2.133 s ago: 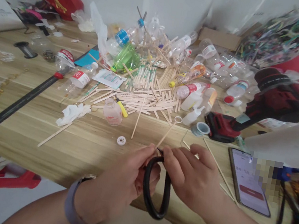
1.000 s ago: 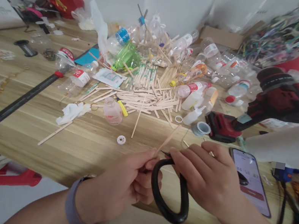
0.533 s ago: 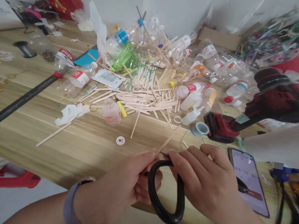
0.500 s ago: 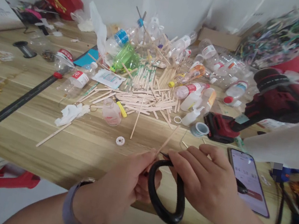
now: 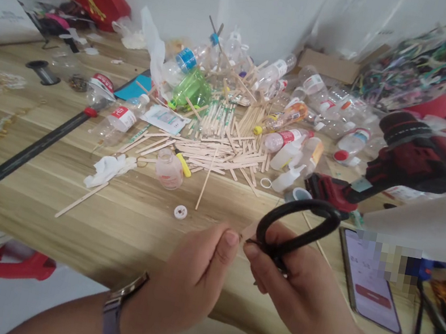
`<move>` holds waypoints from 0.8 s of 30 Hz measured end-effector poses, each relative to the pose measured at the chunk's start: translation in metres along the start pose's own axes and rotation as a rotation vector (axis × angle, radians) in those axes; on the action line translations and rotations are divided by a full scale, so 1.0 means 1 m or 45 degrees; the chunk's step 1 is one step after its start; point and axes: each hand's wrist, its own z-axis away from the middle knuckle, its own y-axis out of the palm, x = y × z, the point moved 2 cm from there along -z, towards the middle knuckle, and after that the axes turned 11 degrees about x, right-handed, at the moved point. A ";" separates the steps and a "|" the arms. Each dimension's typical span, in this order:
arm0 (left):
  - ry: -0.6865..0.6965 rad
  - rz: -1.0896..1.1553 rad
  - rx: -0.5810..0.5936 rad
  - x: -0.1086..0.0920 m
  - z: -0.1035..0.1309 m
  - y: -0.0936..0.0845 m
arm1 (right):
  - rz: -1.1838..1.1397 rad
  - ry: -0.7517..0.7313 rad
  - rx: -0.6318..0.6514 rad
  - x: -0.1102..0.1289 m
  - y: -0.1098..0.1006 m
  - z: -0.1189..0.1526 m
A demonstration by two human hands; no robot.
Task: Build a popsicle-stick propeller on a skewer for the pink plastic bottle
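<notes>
Black-handled scissors (image 5: pixel 302 230) are in my right hand (image 5: pixel 297 284), the large loop rising above its fingers. My left hand (image 5: pixel 195 277), with a watch on its wrist, is closed just left of it, thumb pressed on the fingers. A small piece of pale wood (image 5: pixel 250 232) shows between the two hands, partly covered; what my left hand holds is mostly hidden. Beyond the hands lies a pile of wooden sticks (image 5: pixel 224 158). One single stick (image 5: pixel 205 181) points toward me, near a small white disc (image 5: pixel 180 212).
Plastic bottles (image 5: pixel 271 75) crowd the back of the wooden table (image 5: pixel 127 242). A red and black power tool (image 5: pixel 414 160) and a phone (image 5: pixel 371 279) are at the right. A black bar (image 5: pixel 21 157) lies at the left, near crumpled tissue (image 5: pixel 108 170).
My right hand has turned over, swinging the scissors' loop from below the hands to above them. The long stick that stuck up from my left hand no longer shows there.
</notes>
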 end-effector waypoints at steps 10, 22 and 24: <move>-0.010 -0.130 -0.220 0.002 -0.001 -0.006 | 0.269 0.123 -0.236 -0.004 -0.002 0.010; 0.275 -0.760 -0.221 0.000 0.001 -0.006 | -0.230 0.437 0.042 0.005 0.008 -0.007; 0.287 -0.773 -0.214 0.001 0.000 -0.006 | -0.237 0.442 0.043 0.004 0.009 -0.006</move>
